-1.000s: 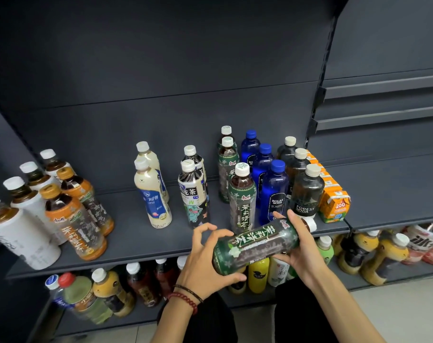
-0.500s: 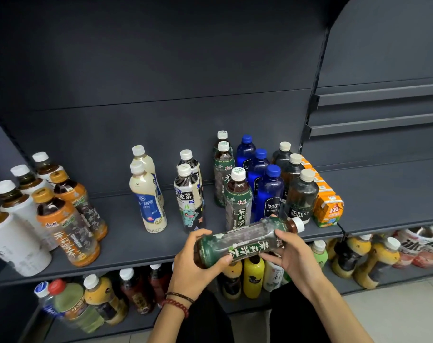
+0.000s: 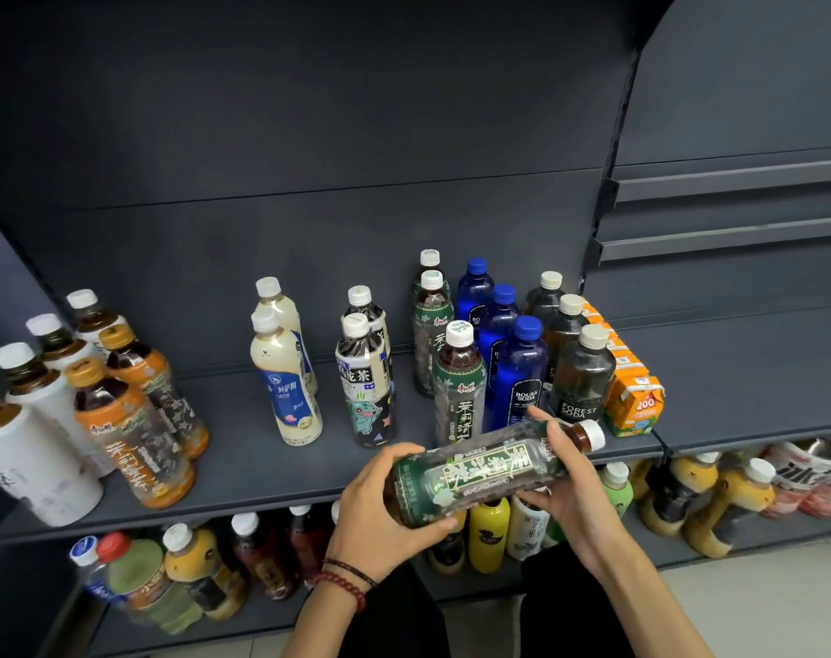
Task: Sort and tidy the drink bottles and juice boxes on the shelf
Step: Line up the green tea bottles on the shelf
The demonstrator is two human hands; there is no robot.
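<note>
I hold a green-labelled tea bottle (image 3: 487, 470) lying sideways in front of the shelf (image 3: 261, 472), white cap pointing right. My left hand (image 3: 380, 510) grips its base end; my right hand (image 3: 565, 486) grips the neck end from below. Just behind it stand three matching green tea bottles (image 3: 458, 387) in a row, then three blue soda bottles (image 3: 520, 372), three dark Forest Soda bottles (image 3: 582, 372) and a row of orange juice boxes (image 3: 634, 401).
Two cream milk-tea bottles (image 3: 285, 372) and two oolong tea bottles (image 3: 366, 377) stand mid-shelf. Orange-labelled tea bottles (image 3: 133, 420) and white-wrapped bottles (image 3: 29, 448) stand at the left. The lower shelf holds several mixed bottles (image 3: 487, 534). A second shelf bay (image 3: 745, 372) adjoins on the right.
My left hand closed round the base of the green bottle, which it only touched with spread fingers before. The bottle tipped slightly, cap end higher, and shifted a little left.
</note>
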